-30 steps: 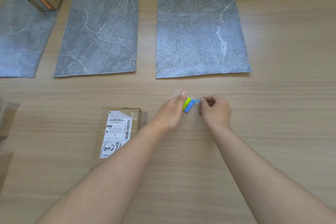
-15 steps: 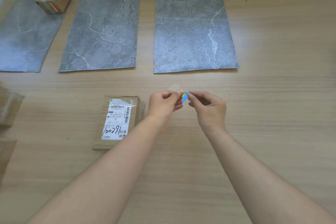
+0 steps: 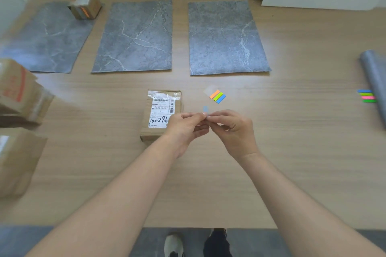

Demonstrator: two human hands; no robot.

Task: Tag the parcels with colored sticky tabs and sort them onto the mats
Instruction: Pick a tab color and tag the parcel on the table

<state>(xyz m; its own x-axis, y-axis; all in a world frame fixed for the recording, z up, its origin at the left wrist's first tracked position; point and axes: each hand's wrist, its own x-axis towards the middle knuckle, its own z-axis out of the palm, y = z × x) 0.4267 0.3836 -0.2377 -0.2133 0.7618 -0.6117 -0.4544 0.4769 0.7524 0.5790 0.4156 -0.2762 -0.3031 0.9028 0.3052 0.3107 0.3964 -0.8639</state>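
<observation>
Left hand (image 3: 186, 124) and right hand (image 3: 229, 127) together pinch a pale blue tab (image 3: 205, 109) just beside the labelled parcel (image 3: 161, 115). One tagged box (image 3: 84, 9) sits on the left mat (image 3: 48, 44) — more parcels (image 3: 18, 94) wait, far left.

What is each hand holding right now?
Left hand: pinches the pale blue sticky tab.
Right hand: pinches the same tab, fingertips meeting the left's.

Three mats (image 3: 133, 35) side by side, small box (image 3: 84, 9) on leftmost, parcel (image 3: 161, 113) before them
</observation>
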